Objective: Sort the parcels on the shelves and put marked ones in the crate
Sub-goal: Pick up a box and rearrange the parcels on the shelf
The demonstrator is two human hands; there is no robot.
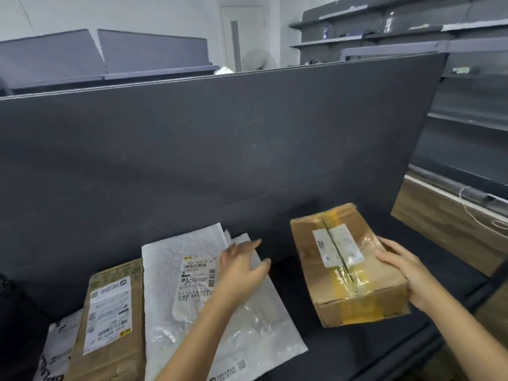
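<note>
A taped cardboard box (pixel 341 273) with a white label sits on the dark shelf (pixel 324 353) at the right. My right hand (pixel 406 273) grips its right end, thumb on top. My left hand (pixel 242 265) rests with straight fingers on a white padded mailer (pixel 176 292) that lies flat with its label up. Left of the mailer lies a brown labelled cardboard parcel (pixel 110 317), and a white printed bag (pixel 57 350) sticks out beneath it at the lower left. No crate is in sight.
A tall dark back panel (pixel 220 149) rises behind the shelf. Grey shelving (pixel 384 26) lines the far right wall, with more dark panels (pixel 82 56) at the back left. A wooden surface (pixel 445 224) with a white cord lies to the right.
</note>
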